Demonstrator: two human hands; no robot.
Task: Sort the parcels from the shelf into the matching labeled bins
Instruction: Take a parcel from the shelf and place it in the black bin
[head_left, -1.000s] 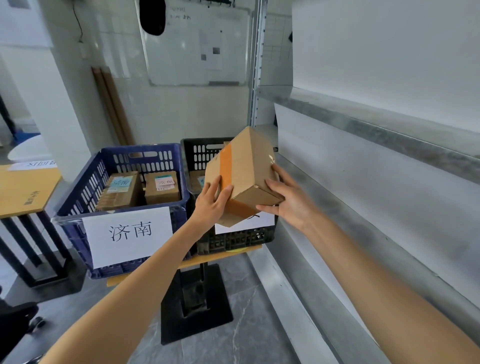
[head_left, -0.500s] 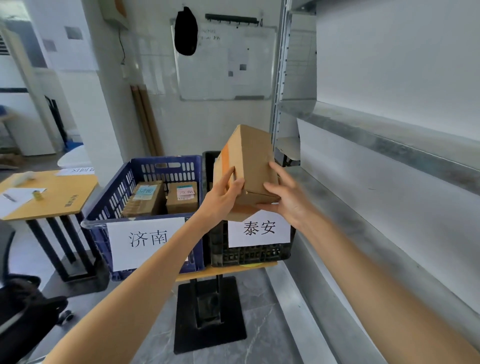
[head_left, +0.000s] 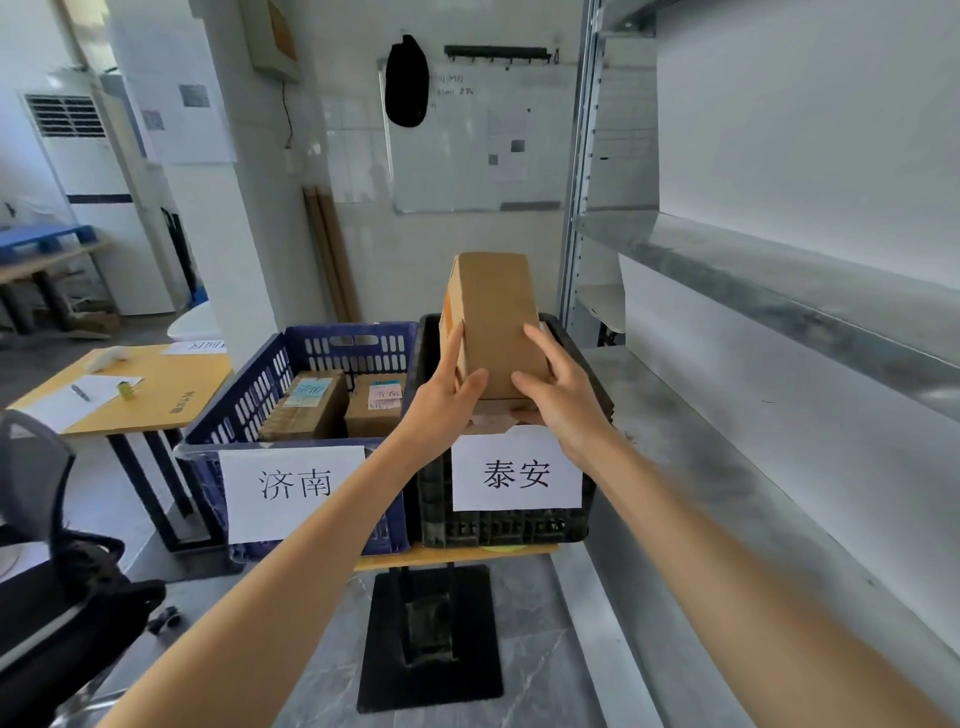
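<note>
A brown cardboard parcel with an orange tape strip on its left face stands on end above the black bin, which carries a white label reading 泰安. My left hand grips its left side and my right hand grips its right side and lower edge. To the left stands the blue bin, labelled 济南, with two labelled brown parcels inside. The black bin's contents are hidden behind the parcel and my hands.
Both bins rest on a small yellow-topped stand with a black base. A grey metal shelf runs along the right. A yellow desk with paper stands left, and a black office chair sits at lower left.
Both hands have carried the parcel forward and turned it more upright over the black bin. The view has shifted left, and the bins now lie lower in the frame.
</note>
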